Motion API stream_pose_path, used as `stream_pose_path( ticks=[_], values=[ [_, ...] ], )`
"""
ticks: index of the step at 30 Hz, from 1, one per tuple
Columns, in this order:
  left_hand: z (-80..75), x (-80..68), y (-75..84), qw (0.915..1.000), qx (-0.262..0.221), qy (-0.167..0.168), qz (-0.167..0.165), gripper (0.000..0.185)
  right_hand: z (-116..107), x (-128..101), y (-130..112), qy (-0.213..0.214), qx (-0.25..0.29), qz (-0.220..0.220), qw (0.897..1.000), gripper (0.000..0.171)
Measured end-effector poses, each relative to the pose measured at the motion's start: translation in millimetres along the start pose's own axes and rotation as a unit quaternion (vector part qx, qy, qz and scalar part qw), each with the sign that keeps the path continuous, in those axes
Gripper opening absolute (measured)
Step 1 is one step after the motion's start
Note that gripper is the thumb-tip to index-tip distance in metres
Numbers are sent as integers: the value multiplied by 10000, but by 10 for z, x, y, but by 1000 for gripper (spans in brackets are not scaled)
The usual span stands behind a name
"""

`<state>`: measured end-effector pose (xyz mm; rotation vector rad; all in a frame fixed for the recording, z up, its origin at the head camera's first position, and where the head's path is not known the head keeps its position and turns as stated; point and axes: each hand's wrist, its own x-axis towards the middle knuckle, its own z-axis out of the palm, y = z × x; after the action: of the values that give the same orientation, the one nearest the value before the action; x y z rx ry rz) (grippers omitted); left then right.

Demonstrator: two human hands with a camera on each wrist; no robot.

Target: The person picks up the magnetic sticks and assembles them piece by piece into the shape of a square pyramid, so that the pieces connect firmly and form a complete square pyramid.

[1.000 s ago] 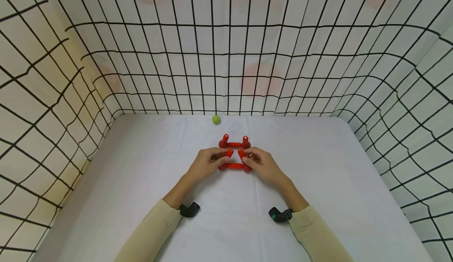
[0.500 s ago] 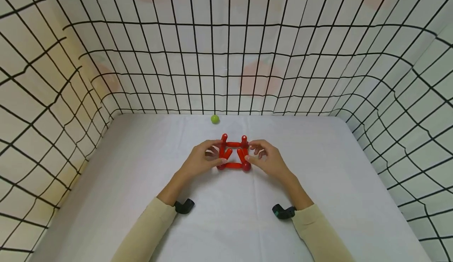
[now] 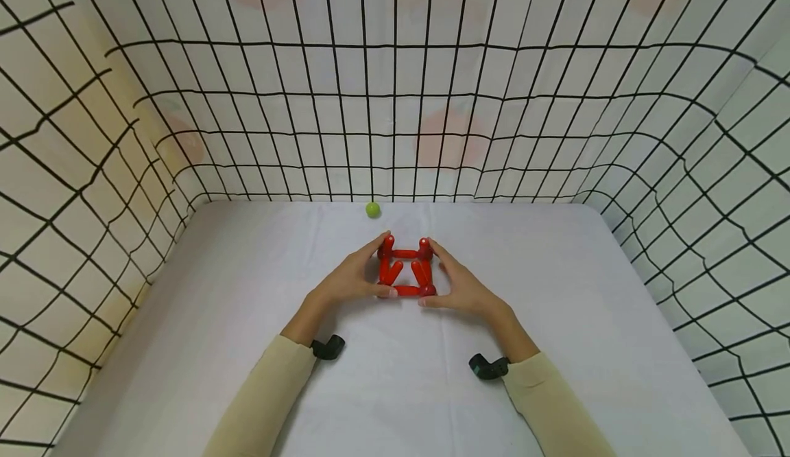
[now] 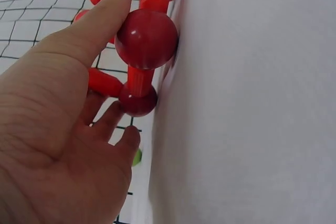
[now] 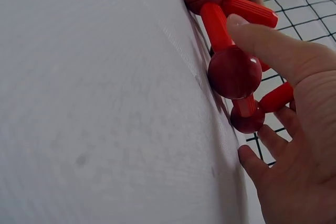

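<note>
A square frame of red plastic rods [image 3: 405, 254] joined by dark red balls sits on the white cloth, with upright rods rising from its corners. My left hand [image 3: 347, 280] holds its left side, thumb by the near corner and fingers by the far one. On the opposite side my right hand [image 3: 465, 287] holds it the same way. The left wrist view shows a near corner ball [image 4: 147, 39] against the left thumb. In the right wrist view, the right thumb lies over another corner ball [image 5: 234, 72]. Some fingertips are hidden behind the frame.
A small lime-green ball [image 3: 373, 210] lies near the table's back edge. White cloth [image 3: 395, 388] covers the table. Black wire mesh [image 3: 395, 93] stands around the back and both sides, with pale sheeting behind it.
Both hands have let go of the near upright rods and spread outward. Their thumbs have come down to the near corners and their fingers have reached the far corners.
</note>
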<state>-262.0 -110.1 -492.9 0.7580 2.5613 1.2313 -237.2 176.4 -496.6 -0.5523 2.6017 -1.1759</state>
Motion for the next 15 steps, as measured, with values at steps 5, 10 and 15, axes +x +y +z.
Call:
stream_pose_path(
  ticks=[5,10,15],
  values=[
    [23,-8,-9,9999,-48,68,64,109,5,-15,2,17,-34,92,9999,111],
    [34,-6,-24,9997,-47,61,239,104,3,-15,32,-40,-98,-109,9999,105],
    [43,-10,-15,9998,-7,73,209,96,7,-11,45,-36,-183,-357,9992,101]
  ],
)
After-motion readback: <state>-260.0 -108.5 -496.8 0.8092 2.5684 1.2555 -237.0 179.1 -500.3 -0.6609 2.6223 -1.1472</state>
